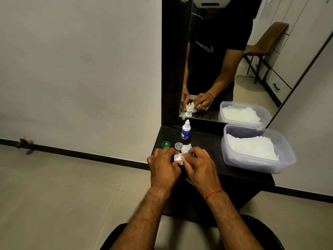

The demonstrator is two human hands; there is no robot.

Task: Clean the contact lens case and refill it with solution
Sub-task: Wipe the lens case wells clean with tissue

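Observation:
Both my hands meet over the front left of the dark table (234,170). My left hand (163,166) and my right hand (200,166) curl their fingers around a crumpled white tissue (185,148) and something small between them. The lens case body is hidden under the fingers and tissue. A green cap (166,144) and a clear cap (178,145) lie on the table just beyond my hands. Behind them stands a small white solution bottle (185,129) with a blue label, its nozzle tip bare.
A clear plastic tub (286,156) holding white tissues sits at the right of the table. A mirror (225,60) in a dark frame rises behind the table. The table's left edge drops to the tiled floor (63,186).

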